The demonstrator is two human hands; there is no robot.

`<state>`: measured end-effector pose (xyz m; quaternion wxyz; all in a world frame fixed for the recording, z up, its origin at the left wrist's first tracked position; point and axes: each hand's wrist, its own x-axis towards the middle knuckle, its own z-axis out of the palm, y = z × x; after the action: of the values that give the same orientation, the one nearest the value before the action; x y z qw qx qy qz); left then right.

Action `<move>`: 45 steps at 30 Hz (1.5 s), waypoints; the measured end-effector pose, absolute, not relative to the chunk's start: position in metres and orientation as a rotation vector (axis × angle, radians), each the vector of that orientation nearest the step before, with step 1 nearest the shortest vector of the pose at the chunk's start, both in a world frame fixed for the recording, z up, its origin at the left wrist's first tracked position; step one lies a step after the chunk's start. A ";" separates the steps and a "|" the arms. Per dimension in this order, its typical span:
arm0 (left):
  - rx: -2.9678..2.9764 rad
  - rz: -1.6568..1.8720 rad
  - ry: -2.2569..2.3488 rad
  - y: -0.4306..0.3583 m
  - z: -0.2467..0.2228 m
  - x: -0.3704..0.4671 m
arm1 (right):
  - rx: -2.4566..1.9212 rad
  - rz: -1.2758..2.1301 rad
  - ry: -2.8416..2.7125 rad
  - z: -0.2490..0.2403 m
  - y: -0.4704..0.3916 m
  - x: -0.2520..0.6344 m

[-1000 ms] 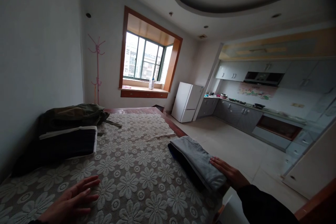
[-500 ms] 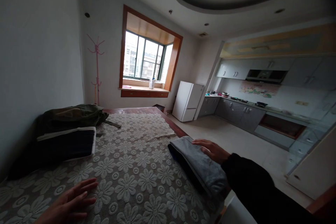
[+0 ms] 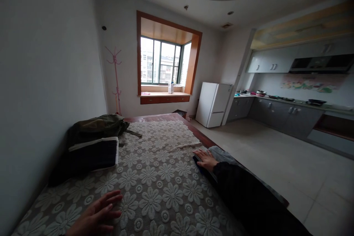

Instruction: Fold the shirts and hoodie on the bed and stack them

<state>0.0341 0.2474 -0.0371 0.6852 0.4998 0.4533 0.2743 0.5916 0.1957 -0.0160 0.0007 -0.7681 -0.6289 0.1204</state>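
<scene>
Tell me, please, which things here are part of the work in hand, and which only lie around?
In hand:
right hand on folded grey cloth
left hand flat on flowered cover

Lying about:
dark folded pile
green jacket
fridge
pink coat stand

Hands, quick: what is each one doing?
Left hand: open, flat on the floral cover.
Right hand: open, resting on the folded grey cloth.
</scene>
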 end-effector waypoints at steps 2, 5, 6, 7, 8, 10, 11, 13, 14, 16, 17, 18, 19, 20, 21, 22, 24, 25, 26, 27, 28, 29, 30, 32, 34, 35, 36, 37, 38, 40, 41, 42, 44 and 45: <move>1.105 0.591 0.992 0.249 -0.034 0.033 | -2.407 0.373 -1.985 -0.019 0.198 0.596; 1.083 0.551 0.949 0.251 -0.029 0.032 | -2.418 0.304 -2.000 -0.026 0.201 0.600; 1.076 0.540 0.941 0.252 -0.029 0.032 | -2.417 0.273 -2.007 -0.028 0.203 0.601; 1.072 0.538 0.934 0.252 -0.028 0.032 | -2.411 0.245 -2.015 -0.030 0.203 0.601; 1.072 0.543 0.927 0.253 -0.028 0.032 | -2.403 0.220 -2.024 -0.031 0.204 0.601; 1.081 0.591 0.920 0.253 -0.028 0.034 | -2.384 0.188 -2.035 -0.031 0.204 0.601; 1.089 0.639 0.925 0.253 -0.028 0.035 | -2.379 0.181 -2.036 -0.031 0.204 0.600; 1.108 0.749 0.962 0.253 -0.029 0.038 | -2.380 0.179 -2.030 -0.032 0.205 0.600; 1.122 0.805 0.989 0.253 -0.030 0.040 | -2.384 0.183 -2.025 -0.033 0.206 0.600; 1.157 0.894 1.033 0.253 -0.032 0.045 | -2.398 0.191 -2.012 -0.034 0.208 0.600; 1.173 0.924 1.046 0.254 -0.033 0.046 | -2.403 0.193 -2.008 -0.034 0.208 0.599; 1.187 0.943 1.052 0.254 -0.034 0.048 | -2.408 0.196 -2.006 -0.033 0.209 0.598; 1.197 0.950 1.053 0.254 -0.035 0.049 | -2.414 0.200 -2.007 -0.031 0.208 0.596; 1.203 0.948 1.050 0.255 -0.037 0.050 | -2.425 0.211 -2.008 -0.027 0.207 0.593; 1.207 0.947 1.046 0.255 -0.038 0.051 | -2.445 0.229 -2.003 -0.022 0.206 0.589; 1.211 0.949 1.042 0.255 -0.039 0.051 | -2.471 0.251 -1.991 -0.016 0.205 0.584; 1.216 0.959 1.032 0.256 -0.041 0.051 | -2.528 0.288 -1.950 0.000 0.206 0.571; 1.218 0.966 1.027 0.255 -0.041 0.051 | -2.544 0.299 -1.933 0.008 0.210 0.562; 1.219 0.973 1.021 0.255 -0.042 0.051 | -2.544 0.305 -1.928 0.015 0.216 0.550; 1.220 0.977 1.016 0.255 -0.043 0.051 | -2.516 0.311 -1.942 0.022 0.225 0.534; 1.219 0.978 1.010 0.255 -0.044 0.050 | -2.465 0.322 -1.971 0.027 0.237 0.514; 1.217 0.979 1.004 0.255 -0.044 0.050 | -2.387 0.342 -2.014 0.030 0.251 0.489; 1.214 0.980 0.997 0.255 -0.045 0.050 | -2.279 0.369 -2.064 0.032 0.268 0.460; 1.208 0.984 0.983 0.256 -0.047 0.049 | -2.072 0.447 -2.126 0.030 0.305 0.392; 1.203 0.986 0.973 0.258 -0.050 0.048 | -1.926 0.538 -2.135 0.022 0.340 0.321; 1.202 0.984 0.970 0.259 -0.051 0.048 | -1.884 0.575 -2.117 0.018 0.355 0.289; 1.202 0.981 0.970 0.260 -0.052 0.047 | -1.865 0.605 -2.087 0.013 0.368 0.262; 1.202 0.977 0.971 0.262 -0.054 0.047 | -1.865 0.636 -2.051 0.009 0.378 0.239; 1.203 0.974 0.974 0.263 -0.055 0.046 | -1.875 0.660 -2.009 0.005 0.386 0.222; 1.201 0.972 0.980 0.265 -0.057 0.046 | -1.906 0.680 -1.920 -0.001 0.395 0.200; 1.199 0.971 0.984 0.267 -0.058 0.047 | -1.919 0.679 -1.879 -0.003 0.397 0.195; 1.194 0.970 0.988 0.268 -0.059 0.047 | -1.927 0.673 -1.844 -0.005 0.398 0.191; 1.177 0.969 0.996 0.271 -0.061 0.048 | -1.931 0.663 -1.790 -0.007 0.399 0.186; 1.164 0.971 0.999 0.272 -0.062 0.048 | -1.929 0.666 -1.770 -0.008 0.399 0.185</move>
<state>0.0480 0.2724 -0.0619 0.6154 0.5055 0.4339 0.4213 0.1845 0.3987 -0.0082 0.2184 -0.6967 -0.6395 0.2407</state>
